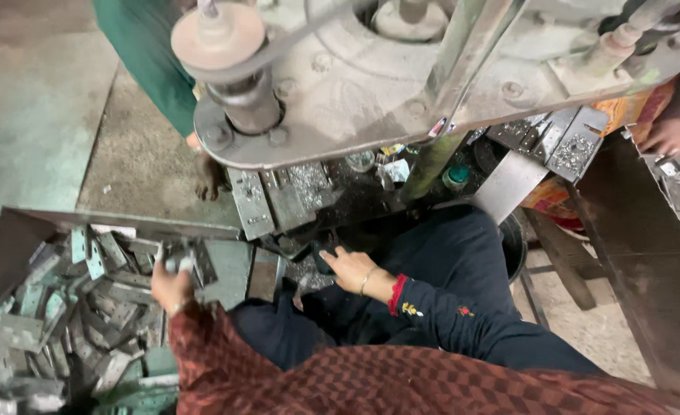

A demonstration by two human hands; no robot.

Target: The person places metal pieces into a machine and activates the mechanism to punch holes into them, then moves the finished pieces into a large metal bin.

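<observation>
**Hands at the press and the parts bin**

The left hand (172, 286) pinches a flat metal plate (192, 263) over the bin of plates (17, 238) at the person's left. The right hand (349, 269), fingers loosely curled, rests beneath the press (340, 92), well apart; whether it grips anything cannot be told.

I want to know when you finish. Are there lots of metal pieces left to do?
Many are left: the tray is heaped with flat metal plates. In hand: the left hand has a grip on one plate, while the right hand rests under the press. No finished pile can be told apart.
</observation>
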